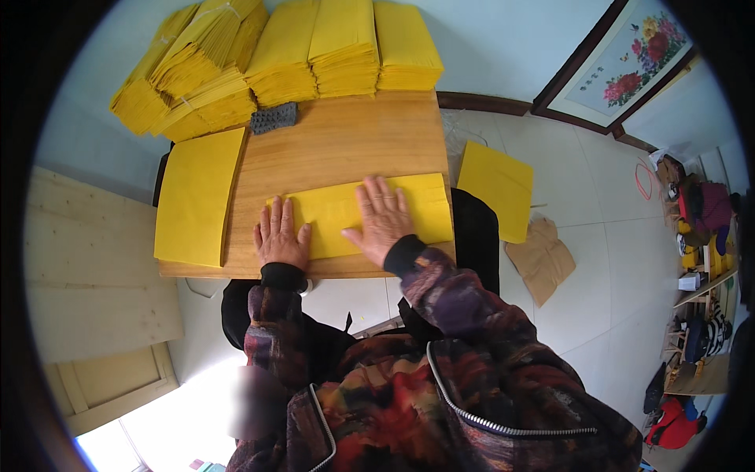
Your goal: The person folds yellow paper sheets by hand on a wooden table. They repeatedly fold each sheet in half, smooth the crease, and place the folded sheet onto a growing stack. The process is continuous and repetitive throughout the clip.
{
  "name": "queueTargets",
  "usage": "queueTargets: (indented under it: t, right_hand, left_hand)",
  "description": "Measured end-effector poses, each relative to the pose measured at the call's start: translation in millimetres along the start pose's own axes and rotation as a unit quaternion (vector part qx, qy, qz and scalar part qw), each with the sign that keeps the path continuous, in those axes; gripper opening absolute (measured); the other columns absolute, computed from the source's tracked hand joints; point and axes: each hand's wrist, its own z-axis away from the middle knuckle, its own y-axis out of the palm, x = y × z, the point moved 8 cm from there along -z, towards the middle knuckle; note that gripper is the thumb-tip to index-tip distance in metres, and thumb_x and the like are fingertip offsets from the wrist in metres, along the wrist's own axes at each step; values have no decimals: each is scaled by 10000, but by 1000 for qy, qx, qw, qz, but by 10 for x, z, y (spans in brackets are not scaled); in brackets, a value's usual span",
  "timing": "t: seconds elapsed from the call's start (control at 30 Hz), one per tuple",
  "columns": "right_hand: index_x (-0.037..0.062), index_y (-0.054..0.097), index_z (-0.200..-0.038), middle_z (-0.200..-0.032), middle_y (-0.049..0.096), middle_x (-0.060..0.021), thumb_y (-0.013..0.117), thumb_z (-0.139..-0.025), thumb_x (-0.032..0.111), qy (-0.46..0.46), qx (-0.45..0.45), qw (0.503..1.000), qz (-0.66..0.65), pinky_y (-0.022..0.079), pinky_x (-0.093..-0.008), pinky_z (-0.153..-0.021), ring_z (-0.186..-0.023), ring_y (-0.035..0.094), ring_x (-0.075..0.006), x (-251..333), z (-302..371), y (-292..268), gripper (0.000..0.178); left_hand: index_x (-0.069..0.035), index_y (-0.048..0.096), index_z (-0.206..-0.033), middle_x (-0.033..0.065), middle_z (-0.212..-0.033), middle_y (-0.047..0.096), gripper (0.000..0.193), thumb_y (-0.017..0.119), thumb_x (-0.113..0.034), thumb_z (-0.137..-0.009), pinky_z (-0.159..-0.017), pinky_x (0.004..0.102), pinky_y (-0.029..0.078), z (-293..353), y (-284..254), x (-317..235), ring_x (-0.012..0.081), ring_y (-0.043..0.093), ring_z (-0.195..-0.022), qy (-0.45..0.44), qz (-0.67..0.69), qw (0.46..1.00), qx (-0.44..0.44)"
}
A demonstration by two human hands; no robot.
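A long yellow folded paper sheet [334, 216] lies across the near edge of the wooden table. My left hand [282, 234] rests flat on its left end, fingers stretched forward. Further right, my right hand [383, 217] presses flat on the sheet's middle, with the fingers spread and the thumb pointing left. Neither hand grips anything. Left of my left hand lies a wider yellow paper stack [197, 198], reaching the table's left edge.
Thick piles of yellow paper [344, 35] line the table's far side, with tied bundles [185, 75] at far left. A dark grey textured block [274, 117] sits before them. Right of the wooden table [346, 141] are a yellow sheet [495, 191], brown paper [541, 258] and a laden shelf [704, 287].
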Motion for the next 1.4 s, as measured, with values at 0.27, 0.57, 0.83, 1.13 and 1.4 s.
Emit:
queueTargets:
  t: [0.27,0.57,0.83,1.13,1.4]
  right_hand:
    - [-1,301,-1472,-1580,214,-164,604,-865,514,38,-23,998,46,120,-488,-1186,-1462,173,-338,-674,290,-339,852]
    - [-2,305,-1456,-1558,255,-166,646,-854,465,20,-50,996,75,156,-504,-1175,-1444,208,-356,-662,284,-321,835]
    - [6,264,-1483,-1583,200,-165,631,-871,473,17,-34,995,89,141,-498,-1185,-1463,166,-345,-700,306,-278,853]
    - [1,371,-1446,-1561,250,-192,579,-890,493,48,28,995,77,126,-541,-1172,-1455,187,-364,-380,256,-341,771]
    - [5,429,-1407,-1535,325,-148,529,-921,387,-112,10,992,-56,159,-539,-1163,-1440,251,-325,863,-219,145,627]
  left_hand:
    - [-255,325,-1506,-4,-1598,245,661,472,-535,-925,-1176,520,125,-35,35,60,271,187,-1477,-19,24,999,30]
    - [-144,339,-1493,46,-1593,253,655,496,-443,-933,-1161,579,110,57,48,-1394,241,212,-1472,141,-43,989,29]
    - [-182,314,-1513,45,-1597,242,696,496,-513,-928,-1183,488,140,48,-36,-352,248,198,-1476,8,39,999,18]
    - [-178,341,-1497,35,-1590,259,695,501,-515,-910,-1181,472,138,98,-54,-49,261,208,-1469,-15,15,1000,-4]
    - [-180,307,-1512,27,-1601,236,675,527,-414,-919,-1177,478,146,53,13,-16,287,188,-1475,-29,-6,999,38]
